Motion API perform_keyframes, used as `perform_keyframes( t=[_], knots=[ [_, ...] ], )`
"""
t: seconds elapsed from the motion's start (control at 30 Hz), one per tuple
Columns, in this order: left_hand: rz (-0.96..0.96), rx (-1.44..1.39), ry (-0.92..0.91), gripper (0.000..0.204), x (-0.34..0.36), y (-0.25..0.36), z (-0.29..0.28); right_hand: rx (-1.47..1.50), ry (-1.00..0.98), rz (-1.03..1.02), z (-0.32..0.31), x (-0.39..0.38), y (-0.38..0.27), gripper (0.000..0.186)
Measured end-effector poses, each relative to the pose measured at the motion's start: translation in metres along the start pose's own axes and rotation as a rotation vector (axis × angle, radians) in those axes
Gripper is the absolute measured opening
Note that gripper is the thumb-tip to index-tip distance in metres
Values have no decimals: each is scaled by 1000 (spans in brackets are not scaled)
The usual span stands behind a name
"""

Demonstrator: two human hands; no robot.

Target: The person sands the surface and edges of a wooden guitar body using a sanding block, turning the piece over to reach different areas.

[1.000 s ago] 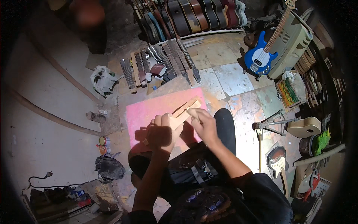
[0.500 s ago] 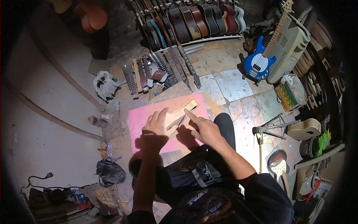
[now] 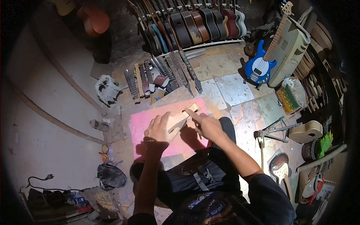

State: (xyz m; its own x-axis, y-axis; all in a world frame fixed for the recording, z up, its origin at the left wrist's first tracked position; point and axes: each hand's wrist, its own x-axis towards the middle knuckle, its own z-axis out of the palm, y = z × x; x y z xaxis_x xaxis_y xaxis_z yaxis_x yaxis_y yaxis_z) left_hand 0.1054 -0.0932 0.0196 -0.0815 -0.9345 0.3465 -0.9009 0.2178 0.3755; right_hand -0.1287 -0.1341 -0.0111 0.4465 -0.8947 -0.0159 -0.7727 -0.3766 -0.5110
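A pale, angular wooden block (image 3: 178, 120) is tilted up over a pink board (image 3: 140, 125) on the floor in front of me. My left hand (image 3: 158, 129) wraps around its near left end, thumb below and fingers over the top. Against the block's far right part lies the outstretched index finger of my right hand (image 3: 208, 127). The other fingers of that hand are curled in, and whatever they may hold is hidden. Both hands cast dark shadows onto the board.
Guitar necks (image 3: 161, 75) lie in a row beyond the board. Behind them is a rack of guitars (image 3: 198, 24). A blue bass guitar (image 3: 258, 67) leans at the right, near a metal stand (image 3: 272, 131). Cans (image 3: 105, 150) and a black bag (image 3: 111, 175) sit at the left.
The wooden block has turned and tipped slightly in my left hand, showing more of its side. My right hand has shifted a little and stays close to the block's far end.
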Motion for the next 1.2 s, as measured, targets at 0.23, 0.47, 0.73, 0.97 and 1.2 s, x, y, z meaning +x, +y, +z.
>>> perform_keyframes(
  t=[0.23,0.47,0.73,0.97,1.2],
  knots=[
    [-68,51,22,60,-4,-6,10,359,16,-159,3,-18,-45,92],
    [-32,-3,43,58,2,-8,8,270,37,63,22,-4,-10,91],
    [-9,-63,39,51,4,-15,3,393,113,-108,24,-3,-25,90],
    [1,-61,32,46,5,-12,4,281,220,-39,41,-3,-17,87],
    [-58,-77,4,51,0,-7,1,74,159,16,10,-3,-1,82]
  ],
)
